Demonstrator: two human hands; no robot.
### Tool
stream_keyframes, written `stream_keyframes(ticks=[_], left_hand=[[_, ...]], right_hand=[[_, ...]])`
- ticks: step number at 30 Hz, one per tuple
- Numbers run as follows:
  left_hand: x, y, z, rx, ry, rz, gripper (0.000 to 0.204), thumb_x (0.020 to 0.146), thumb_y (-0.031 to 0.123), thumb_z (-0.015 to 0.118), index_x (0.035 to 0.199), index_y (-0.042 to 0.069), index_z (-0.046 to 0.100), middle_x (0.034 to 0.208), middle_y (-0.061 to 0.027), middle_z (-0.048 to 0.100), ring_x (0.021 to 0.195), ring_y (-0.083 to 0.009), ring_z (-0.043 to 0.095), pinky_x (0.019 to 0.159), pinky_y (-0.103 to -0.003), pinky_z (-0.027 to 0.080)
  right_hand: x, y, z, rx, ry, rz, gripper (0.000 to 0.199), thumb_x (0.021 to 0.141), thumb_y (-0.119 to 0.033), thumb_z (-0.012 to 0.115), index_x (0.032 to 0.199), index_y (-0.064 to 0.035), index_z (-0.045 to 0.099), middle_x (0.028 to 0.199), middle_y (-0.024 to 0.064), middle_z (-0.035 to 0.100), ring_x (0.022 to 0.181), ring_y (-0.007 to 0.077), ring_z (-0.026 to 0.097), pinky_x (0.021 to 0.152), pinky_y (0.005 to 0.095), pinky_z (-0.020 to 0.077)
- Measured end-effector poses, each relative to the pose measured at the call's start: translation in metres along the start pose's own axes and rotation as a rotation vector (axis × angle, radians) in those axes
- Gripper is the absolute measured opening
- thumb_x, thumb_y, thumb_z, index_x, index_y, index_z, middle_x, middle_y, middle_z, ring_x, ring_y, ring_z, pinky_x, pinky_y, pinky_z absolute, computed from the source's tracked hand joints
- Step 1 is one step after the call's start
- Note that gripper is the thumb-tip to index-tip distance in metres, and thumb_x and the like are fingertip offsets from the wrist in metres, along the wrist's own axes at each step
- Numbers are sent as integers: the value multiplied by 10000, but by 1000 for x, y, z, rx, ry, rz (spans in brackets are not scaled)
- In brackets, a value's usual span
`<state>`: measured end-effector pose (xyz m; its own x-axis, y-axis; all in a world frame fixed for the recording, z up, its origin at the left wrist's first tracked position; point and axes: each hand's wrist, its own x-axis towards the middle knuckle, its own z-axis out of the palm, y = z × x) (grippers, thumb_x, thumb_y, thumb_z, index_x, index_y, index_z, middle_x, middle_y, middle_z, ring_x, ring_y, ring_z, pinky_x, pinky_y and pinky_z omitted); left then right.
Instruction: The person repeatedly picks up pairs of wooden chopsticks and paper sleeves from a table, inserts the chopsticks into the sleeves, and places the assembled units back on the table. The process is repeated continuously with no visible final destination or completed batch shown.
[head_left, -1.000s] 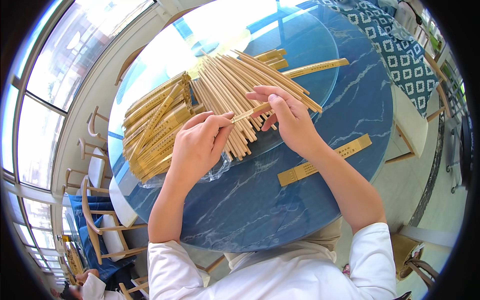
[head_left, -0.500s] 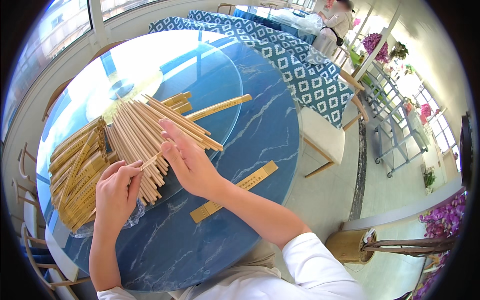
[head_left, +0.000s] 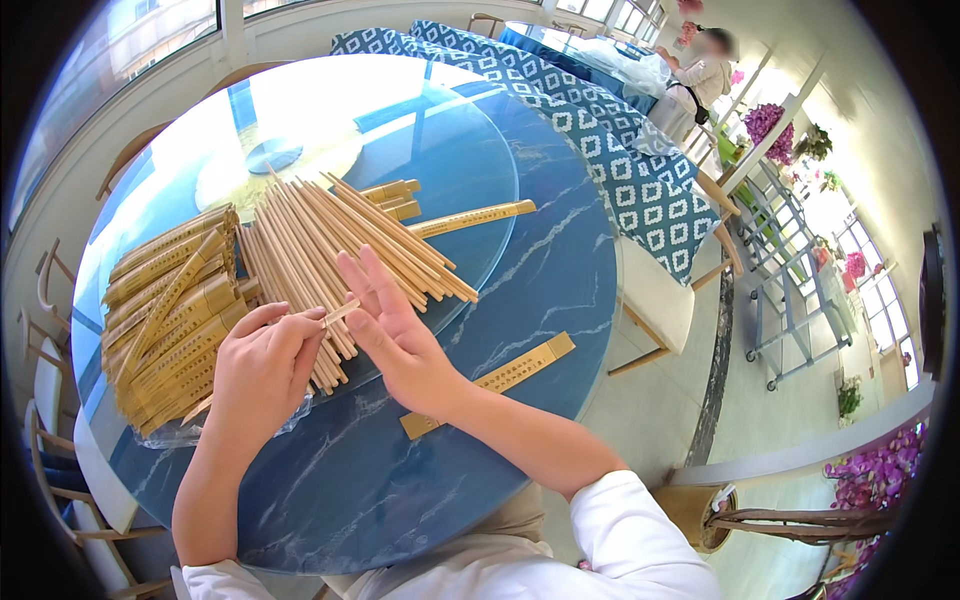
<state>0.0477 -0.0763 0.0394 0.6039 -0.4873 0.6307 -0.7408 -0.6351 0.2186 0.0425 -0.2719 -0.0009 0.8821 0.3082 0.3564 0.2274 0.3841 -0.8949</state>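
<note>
My left hand (head_left: 262,365) is closed round light wooden chopsticks (head_left: 341,313); one end sticks out toward my right palm, and its fingers hide the middle. Beside that end, my right hand (head_left: 405,350) is open, fingers stretched and spread. Whether its thumb touches the wood I cannot tell. Beyond both hands a fanned pile of wooden chopsticks (head_left: 300,240) lies on the round table. A heap of gold paper chopstick sleeves (head_left: 165,320) with dark print is stacked to its left. One flat gold sleeve (head_left: 510,372) lies partly behind my right forearm.
The blue marble-patterned table (head_left: 350,490) carries a glass turntable (head_left: 490,140). More gold sleeves (head_left: 480,216) lie past the pile. A pale chair (head_left: 655,300) and a patterned blue cloth (head_left: 620,170) stand at the right. Farther off are a person (head_left: 690,85) and metal carts (head_left: 790,270).
The view has shifted, so the table sits a little farther right. My right fingers have spread wider; my left hand keeps its hold on the chopsticks.
</note>
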Motion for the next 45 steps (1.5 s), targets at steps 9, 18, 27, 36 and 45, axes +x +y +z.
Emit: stream_keyframes(ticks=[9,18,27,36,45], left_hand=[[-1,-5,-6,-41,-12,4,111,946,68,738,977,55,633,933,-72,783,888,-286,755,770,-378,600],[-3,-2,-1,-50,-46,7,99,955,73,728,992,52,639,978,-84,791,906,-307,752,838,-401,605],[-3,2,5,-71,-68,-95,100,967,109,730,1021,63,660,854,-94,745,841,-297,747,803,-392,591],[-3,8,6,-23,-215,-114,131,976,178,738,1030,82,667,766,-75,719,726,-279,720,747,-388,569],[-12,29,-5,162,-315,16,105,950,142,738,1001,58,701,664,-71,678,614,-257,693,687,-370,557]], right_hand=[[3,-2,-2,-1,-58,12,819,991,46,454,1703,-14,53,1780,183,114,1649,258,128,1301,380,170],[0,2,-4,-853,-37,-238,783,929,70,469,1651,62,167,1672,318,292,1602,461,211,1274,487,271],[4,2,-13,-828,29,-291,392,928,62,566,1315,-1,547,1297,221,630,1226,427,607,976,443,535],[20,-21,-50,-867,353,-274,85,927,40,589,946,-31,631,917,125,656,818,304,659,735,374,536],[30,-36,-105,-774,609,-179,128,1047,-49,517,1104,-36,631,993,69,710,916,170,677,831,312,533]])
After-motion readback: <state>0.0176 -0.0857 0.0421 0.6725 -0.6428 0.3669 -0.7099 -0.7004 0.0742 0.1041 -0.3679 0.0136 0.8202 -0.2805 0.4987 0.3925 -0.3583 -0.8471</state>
